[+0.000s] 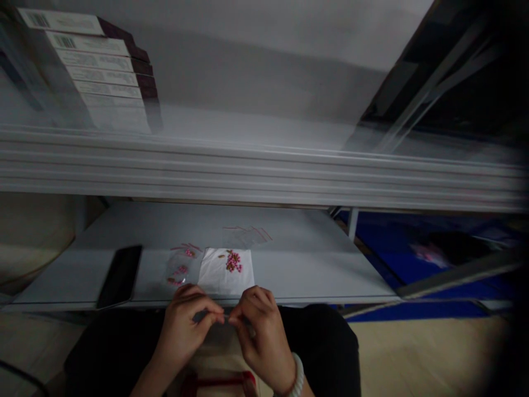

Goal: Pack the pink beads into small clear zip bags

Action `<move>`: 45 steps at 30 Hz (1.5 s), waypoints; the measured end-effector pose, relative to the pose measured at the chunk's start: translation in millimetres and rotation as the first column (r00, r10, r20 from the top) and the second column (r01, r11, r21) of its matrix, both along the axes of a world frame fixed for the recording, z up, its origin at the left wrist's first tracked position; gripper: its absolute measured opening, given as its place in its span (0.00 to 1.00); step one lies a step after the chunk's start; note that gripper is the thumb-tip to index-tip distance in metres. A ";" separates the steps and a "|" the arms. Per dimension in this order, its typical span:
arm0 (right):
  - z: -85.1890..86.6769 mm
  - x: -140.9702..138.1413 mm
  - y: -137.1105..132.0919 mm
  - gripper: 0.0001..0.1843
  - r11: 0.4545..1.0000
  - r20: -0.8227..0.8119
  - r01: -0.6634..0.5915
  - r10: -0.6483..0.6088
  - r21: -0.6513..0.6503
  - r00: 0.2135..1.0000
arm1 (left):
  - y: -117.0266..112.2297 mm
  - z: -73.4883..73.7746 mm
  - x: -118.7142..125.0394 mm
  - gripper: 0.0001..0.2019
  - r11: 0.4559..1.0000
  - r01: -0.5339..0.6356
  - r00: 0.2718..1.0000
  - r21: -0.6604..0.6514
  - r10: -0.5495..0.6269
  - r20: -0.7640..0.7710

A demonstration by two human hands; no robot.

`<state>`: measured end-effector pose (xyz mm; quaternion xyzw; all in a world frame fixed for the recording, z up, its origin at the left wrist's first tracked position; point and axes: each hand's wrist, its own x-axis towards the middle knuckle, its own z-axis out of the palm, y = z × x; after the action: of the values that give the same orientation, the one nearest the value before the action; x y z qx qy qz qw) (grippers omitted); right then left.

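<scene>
1 L hand [182,331], 1 R hand [260,342], 1 phone [119,277].

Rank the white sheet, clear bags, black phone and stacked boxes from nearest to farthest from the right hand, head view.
From the right hand:
1. White sheet, just ahead on the table.
2. Clear bags, left of the sheet.
3. Black phone, farther left on the table.
4. Stacked boxes, up on the shelf, far left.

Dim, grey light leaves the hands [185,325] shadowed, while the shelf edge [248,171] smears with blur.
</scene>
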<state>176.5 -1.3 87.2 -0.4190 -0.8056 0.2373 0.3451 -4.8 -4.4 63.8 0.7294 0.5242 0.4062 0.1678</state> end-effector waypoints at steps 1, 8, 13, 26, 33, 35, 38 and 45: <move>0.0 0.0 -0.2 0.09 1.000 0.001 -0.002 0.002 0.002 1.000 | 0.1 -1.3 -0.7 0.09 1.000 -0.008 1.000 0.006 0.008 -0.002; 4.2 2.4 3.9 0.08 0.999 0.010 0.021 -0.022 0.026 1.000 | -0.8 -11.9 -8.0 0.09 0.998 0.015 0.992 -0.060 -0.007 0.125; 6.0 -3.0 9.5 0.07 1.000 -0.056 0.013 -0.012 0.009 0.998 | -2.8 -10.4 -9.7 0.08 0.995 -0.095 0.977 -0.035 0.100 0.190; -24.8 -6.3 208.6 0.08 0.939 -0.015 0.297 -0.304 -0.174 0.952 | 16.6 -44.8 -88.6 0.15 0.912 -0.408 0.872 -0.045 0.403 0.278; -65.6 -16.9 267.6 0.13 0.909 0.223 0.332 -0.280 -0.250 0.934 | 17.1 -78.7 -79.3 0.13 0.935 -0.351 0.919 -0.053 0.355 0.170; -74.4 -17.1 270.5 0.14 0.904 0.243 0.340 -0.279 -0.259 0.929 | 21.9 -83.7 -80.1 0.13 0.934 -0.357 0.928 -0.024 0.358 0.103; -81.9 -16.0 274.9 0.14 0.901 0.228 0.350 -0.295 -0.258 0.928 | 33.6 -90.2 -83.3 0.13 0.931 -0.357 0.933 0.072 0.360 -0.026; -78.8 -28.0 257.8 0.03 0.923 -0.003 0.315 -0.324 -0.222 0.946 | 55.5 -103.5 -82.6 0.14 0.905 -0.403 0.895 0.139 0.421 -0.149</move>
<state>148.5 256.6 8.3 -0.5752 -0.6885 0.2731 0.3472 -87.4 51.1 -39.6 0.6424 0.6576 0.3935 -0.0071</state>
